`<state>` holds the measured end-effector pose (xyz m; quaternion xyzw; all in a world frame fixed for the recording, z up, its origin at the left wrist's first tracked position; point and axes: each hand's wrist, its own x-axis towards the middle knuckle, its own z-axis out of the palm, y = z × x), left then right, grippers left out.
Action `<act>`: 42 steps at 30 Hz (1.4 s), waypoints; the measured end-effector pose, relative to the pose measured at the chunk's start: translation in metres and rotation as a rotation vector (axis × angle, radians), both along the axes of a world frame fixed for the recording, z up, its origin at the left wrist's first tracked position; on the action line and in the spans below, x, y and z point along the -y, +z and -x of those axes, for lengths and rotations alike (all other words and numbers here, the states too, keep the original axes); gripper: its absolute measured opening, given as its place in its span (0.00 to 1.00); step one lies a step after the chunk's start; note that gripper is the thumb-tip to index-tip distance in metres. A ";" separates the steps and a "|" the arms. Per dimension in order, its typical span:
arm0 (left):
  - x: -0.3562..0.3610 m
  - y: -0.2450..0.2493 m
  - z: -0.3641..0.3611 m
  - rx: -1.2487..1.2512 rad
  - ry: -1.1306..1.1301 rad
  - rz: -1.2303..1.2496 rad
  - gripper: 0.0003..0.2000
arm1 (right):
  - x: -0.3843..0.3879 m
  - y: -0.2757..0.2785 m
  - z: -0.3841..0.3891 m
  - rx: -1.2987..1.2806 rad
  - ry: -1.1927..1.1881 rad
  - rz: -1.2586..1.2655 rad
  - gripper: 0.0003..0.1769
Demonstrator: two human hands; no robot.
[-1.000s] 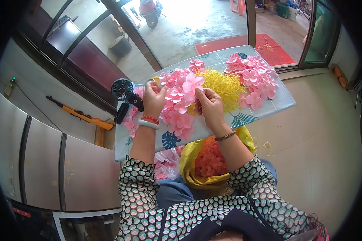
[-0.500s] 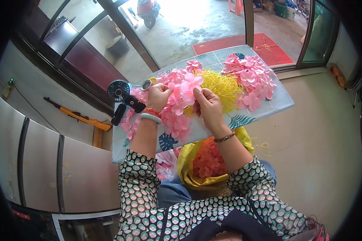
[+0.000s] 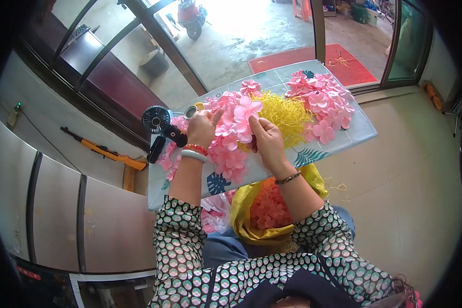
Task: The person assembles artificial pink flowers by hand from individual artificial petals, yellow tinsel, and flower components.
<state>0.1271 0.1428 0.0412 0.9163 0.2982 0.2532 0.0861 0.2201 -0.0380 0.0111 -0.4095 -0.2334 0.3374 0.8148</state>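
Observation:
My right hand [image 3: 268, 139] pinches a pink artificial flower [image 3: 248, 109] between thumb and fingers, holding it up over the table. To its left, my left hand [image 3: 202, 129] is at the edge of the heap of pink petal pieces [image 3: 228, 159]; its thumb stands out from the hand, and the other fingers are mostly hidden behind the palm. Yellow thread-like stems [image 3: 280, 120] lie tangled just beyond my right hand. More pink flowers [image 3: 326, 97] are piled on the right part of the table.
The table [image 3: 357, 132] has a pale leaf-print cover. A small black fan [image 3: 157, 119] and a round, open-topped container [image 3: 191, 112] stand at its left. Below, a yellow bag [image 3: 241, 220] holds coral-pink flowers [image 3: 269, 205], beside a clear plastic bag [image 3: 216, 211]. Glass doors [image 3: 321, 31] rise behind.
My left thumb has lifted away from its earlier pinch at the petals. The right hand keeps the flower in nearly the same place, and the whole view has shifted slightly.

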 end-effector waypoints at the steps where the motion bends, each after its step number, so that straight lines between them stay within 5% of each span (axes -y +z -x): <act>1: 0.000 0.003 -0.002 0.100 -0.074 0.127 0.30 | 0.000 0.000 0.000 0.017 -0.002 0.000 0.19; 4: 0.024 0.019 -0.005 0.400 -0.288 0.671 0.26 | 0.000 -0.001 0.001 0.076 0.014 0.013 0.18; 7: 0.041 0.033 0.001 0.195 -0.432 0.888 0.18 | -0.001 -0.004 0.005 0.101 0.069 0.051 0.18; 8: 0.049 0.035 0.000 0.261 -0.390 0.834 0.13 | -0.001 -0.004 0.005 0.102 0.087 0.067 0.17; 14: 0.023 0.016 0.002 0.361 -0.223 0.884 0.18 | 0.005 0.005 0.009 0.157 0.141 0.098 0.16; 20: 0.014 0.006 0.008 0.303 -0.073 0.466 0.28 | -0.003 -0.005 0.006 0.119 0.097 0.041 0.17; 23: 0.027 0.013 0.015 0.356 -0.176 0.723 0.29 | -0.004 -0.004 0.009 0.125 0.074 0.037 0.19; 27: 0.050 0.024 0.020 0.286 -0.314 1.201 0.18 | -0.006 -0.005 0.012 0.116 0.085 0.052 0.20; 31: 0.045 0.021 0.020 0.087 -0.383 1.002 0.07 | -0.008 -0.012 0.009 0.186 0.018 0.062 0.21; 33: 0.052 0.023 0.020 0.196 -0.359 1.102 0.06 | -0.010 -0.015 0.010 0.209 -0.001 0.039 0.22; 37: 0.033 0.018 0.015 0.281 -0.248 0.867 0.10 | 0.001 0.003 0.006 0.384 -0.069 0.198 0.21; 41: 0.022 0.018 0.015 0.070 -0.041 -0.079 0.12 | 0.038 0.022 -0.015 0.789 -0.400 0.254 0.14; 42: 0.033 0.025 0.010 0.147 -0.062 -0.042 0.14 | 0.049 0.021 -0.029 0.826 -0.512 0.282 0.13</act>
